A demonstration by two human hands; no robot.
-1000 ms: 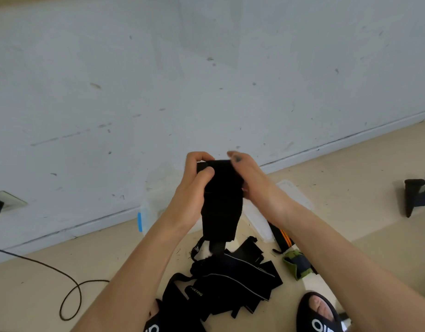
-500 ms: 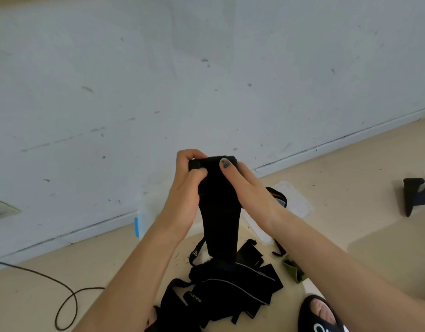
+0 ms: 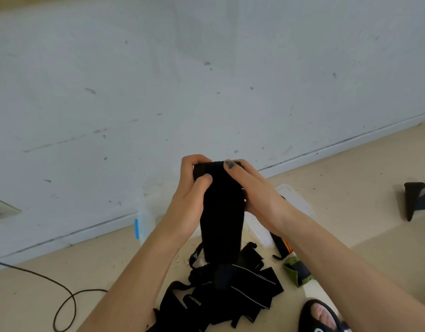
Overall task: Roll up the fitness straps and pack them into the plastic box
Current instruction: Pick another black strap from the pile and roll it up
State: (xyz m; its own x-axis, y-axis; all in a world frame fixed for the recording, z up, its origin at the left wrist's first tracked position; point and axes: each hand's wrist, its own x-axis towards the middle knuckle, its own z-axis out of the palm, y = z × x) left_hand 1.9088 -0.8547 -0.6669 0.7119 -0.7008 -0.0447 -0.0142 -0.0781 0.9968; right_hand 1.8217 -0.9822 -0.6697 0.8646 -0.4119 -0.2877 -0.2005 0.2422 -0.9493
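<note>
Left hand: the person's left hand (image 3: 191, 188) is clamped on the left side of the rolled top of a wide black fabric fitness strap (image 3: 221, 212), thumb pressed on the near face, fingers curled over the far side.
Right hand: the right hand (image 3: 252, 188) grips the right side of the same roll, its thumb with a dark-painted nail laid across the top edge.
Held strap: raised between the two hands in front of a scuffed pale wall (image 3: 206, 80); the rolled end sits at fingertip level, and the loose length hangs straight down between the wrists to the floor.
Strap pile: a heap of black straps with thin grey edging and white lettering (image 3: 230, 291) lies on the beige floor (image 3: 350, 188) directly below the hands, between the forearms.
Plastic box: a clear plastic box with a blue clip (image 3: 147, 221) stands on the floor against the wall, behind the left wrist and largely hidden by it; its clear lid (image 3: 293, 200) lies flat beyond the right wrist.
Other straps: a black-and-orange strap (image 3: 282, 245) and a green-and-dark rolled strap (image 3: 297, 271) lie just under the right forearm.
Elsewhere: a black cable (image 3: 63, 300) loops on the floor at left; a dark object (image 3: 415, 197) stands well apart at right; a black sandal (image 3: 319, 317) shows at the bottom edge.
</note>
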